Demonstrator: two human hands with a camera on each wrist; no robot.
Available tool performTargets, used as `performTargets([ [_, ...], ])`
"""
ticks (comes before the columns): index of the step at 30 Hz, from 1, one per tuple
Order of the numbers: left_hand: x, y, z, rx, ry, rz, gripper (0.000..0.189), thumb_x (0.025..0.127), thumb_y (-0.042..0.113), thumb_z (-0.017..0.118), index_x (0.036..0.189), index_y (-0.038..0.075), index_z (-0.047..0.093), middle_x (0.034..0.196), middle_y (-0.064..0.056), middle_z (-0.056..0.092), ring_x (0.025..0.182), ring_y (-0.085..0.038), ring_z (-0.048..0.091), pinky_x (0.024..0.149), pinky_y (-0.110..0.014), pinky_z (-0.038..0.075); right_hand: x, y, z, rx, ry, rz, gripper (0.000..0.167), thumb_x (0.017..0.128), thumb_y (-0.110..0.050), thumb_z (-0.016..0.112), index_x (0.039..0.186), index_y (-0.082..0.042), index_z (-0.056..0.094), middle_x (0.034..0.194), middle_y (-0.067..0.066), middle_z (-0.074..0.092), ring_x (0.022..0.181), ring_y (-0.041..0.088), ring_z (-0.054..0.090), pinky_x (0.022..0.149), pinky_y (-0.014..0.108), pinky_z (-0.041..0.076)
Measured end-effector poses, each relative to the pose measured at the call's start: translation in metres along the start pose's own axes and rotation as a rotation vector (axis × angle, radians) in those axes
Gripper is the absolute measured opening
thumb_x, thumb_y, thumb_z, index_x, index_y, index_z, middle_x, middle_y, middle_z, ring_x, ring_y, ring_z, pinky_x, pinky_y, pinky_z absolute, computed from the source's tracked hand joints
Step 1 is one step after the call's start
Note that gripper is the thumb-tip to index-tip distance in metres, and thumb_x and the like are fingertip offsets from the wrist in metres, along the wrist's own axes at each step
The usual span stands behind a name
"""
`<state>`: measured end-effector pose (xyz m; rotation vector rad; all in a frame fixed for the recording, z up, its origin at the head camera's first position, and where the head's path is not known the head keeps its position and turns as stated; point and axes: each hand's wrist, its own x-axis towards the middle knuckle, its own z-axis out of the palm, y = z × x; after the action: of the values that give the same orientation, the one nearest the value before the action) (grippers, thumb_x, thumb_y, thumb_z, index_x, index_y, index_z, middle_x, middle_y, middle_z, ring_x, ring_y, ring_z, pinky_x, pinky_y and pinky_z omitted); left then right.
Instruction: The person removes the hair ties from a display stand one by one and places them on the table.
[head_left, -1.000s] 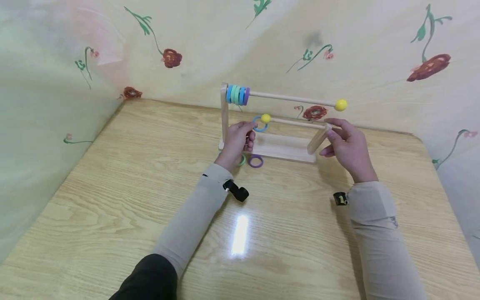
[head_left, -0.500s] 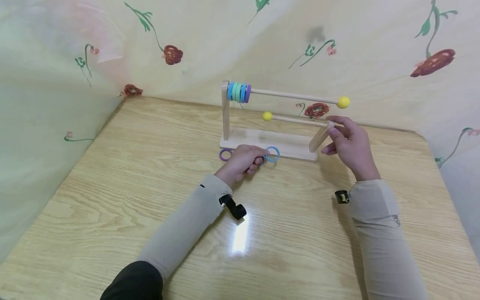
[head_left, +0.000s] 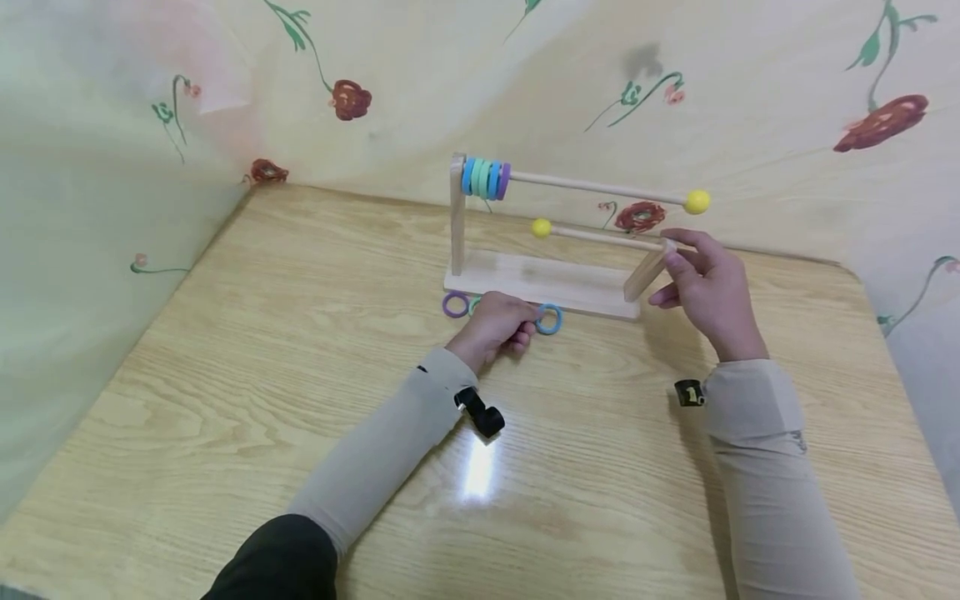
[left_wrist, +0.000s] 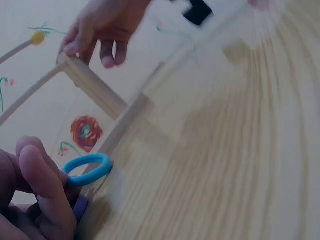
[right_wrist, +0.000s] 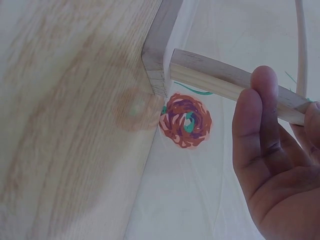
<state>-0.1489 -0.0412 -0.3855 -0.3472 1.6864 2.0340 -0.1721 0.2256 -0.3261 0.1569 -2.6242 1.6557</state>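
Observation:
My left hand pinches a blue ring low at the front edge of a wooden rack. In the left wrist view the blue ring tilts out from the fingertips, with a purple ring partly showing beneath the hand. My right hand grips the top of the rack's short post between thumb and fingers. The right wrist view shows that post with the other fingers beside it. Left of my left hand lie a purple ring and a mostly hidden green ring.
Several blue, green and purple rings sit against the tall post on the upper rod. Yellow balls cap the upper rod and the lower rod. A flowered cloth hangs behind the wood-grain table.
My left hand has brought the blue ring down from beside the lower rod's yellow ball to the front of the rack base. My right hand stays on the short post.

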Motion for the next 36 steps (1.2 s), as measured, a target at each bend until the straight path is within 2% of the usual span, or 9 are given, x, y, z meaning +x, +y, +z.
performTargets([
  [3,0.001,0.001,-0.005,-0.003,0.017,0.023,0.016,0.097,-0.002,0.062,0.107,-0.013,0.065,0.058,-0.003,0.055,0.043,-0.007,0.048,0.039,-0.017,0.042,0.0,0.001,0.0,0.013,0.002,-0.005,0.039,0.106,-0.019,0.051,0.145,-0.015,0.054,0.117,0.017,0.063,0.06,0.018,0.07,0.063,0.03,0.061],
  [7,0.002,0.001,-0.013,0.007,0.038,0.023,0.01,0.096,-0.002,0.063,0.097,-0.012,0.065,0.058,-0.004,0.057,0.043,-0.007,0.051,0.04,-0.018,0.044,0.0,0.003,0.003,0.028,-0.007,-0.003,0.039,0.106,-0.02,0.051,0.145,-0.014,0.054,0.121,0.018,0.062,0.06,0.019,0.07,0.063,0.03,0.061],
  [11,0.001,0.001,-0.019,0.015,0.044,0.026,0.011,0.097,-0.001,0.063,0.096,-0.012,0.066,0.057,-0.004,0.057,0.043,-0.007,0.052,0.04,-0.018,0.047,0.0,0.003,0.003,0.024,-0.01,0.002,0.04,0.106,-0.021,0.051,0.145,-0.014,0.053,0.123,0.019,0.062,0.06,0.018,0.069,0.064,0.03,0.061],
  [14,0.0,0.001,-0.02,0.014,0.046,0.037,0.014,0.097,0.0,0.063,0.098,-0.013,0.066,0.057,-0.004,0.056,0.043,-0.007,0.051,0.04,-0.018,0.046,0.0,0.003,0.003,0.021,-0.002,0.001,0.04,0.106,-0.021,0.051,0.145,-0.015,0.053,0.115,0.015,0.063,0.06,0.018,0.069,0.063,0.03,0.061],
  [18,-0.002,-0.001,-0.013,0.018,0.023,0.041,0.013,0.098,0.001,0.062,0.102,-0.011,0.066,0.058,-0.003,0.056,0.044,-0.007,0.05,0.04,-0.018,0.045,0.001,0.003,0.002,0.019,0.007,0.001,0.039,0.106,-0.019,0.051,0.144,-0.014,0.054,0.106,0.008,0.065,0.058,0.017,0.069,0.062,0.03,0.061],
  [23,-0.005,-0.008,-0.002,0.041,-0.012,0.054,0.016,0.098,0.001,0.061,0.107,-0.011,0.066,0.059,-0.005,0.058,0.045,-0.008,0.053,0.041,-0.019,0.047,0.001,0.004,0.002,0.023,0.01,-0.004,0.038,0.106,-0.019,0.052,0.143,-0.014,0.055,0.105,0.006,0.066,0.058,0.018,0.069,0.061,0.03,0.061],
  [33,-0.008,-0.006,0.001,0.064,0.091,0.155,0.022,0.101,0.005,0.058,0.116,-0.008,0.067,0.063,-0.008,0.062,0.047,-0.013,0.058,0.045,-0.023,0.054,0.001,0.0,0.001,0.021,0.003,0.018,0.039,0.106,-0.02,0.051,0.145,-0.016,0.054,0.121,0.019,0.062,0.06,0.021,0.07,0.063,0.029,0.061],
  [36,-0.009,-0.005,0.006,0.057,0.085,0.196,0.023,0.102,0.007,0.059,0.118,-0.007,0.067,0.063,-0.008,0.061,0.047,-0.013,0.058,0.045,-0.024,0.054,0.002,0.0,0.0,0.016,0.002,0.017,0.04,0.106,-0.021,0.05,0.146,-0.017,0.053,0.127,0.023,0.06,0.06,0.019,0.07,0.063,0.028,0.061],
])
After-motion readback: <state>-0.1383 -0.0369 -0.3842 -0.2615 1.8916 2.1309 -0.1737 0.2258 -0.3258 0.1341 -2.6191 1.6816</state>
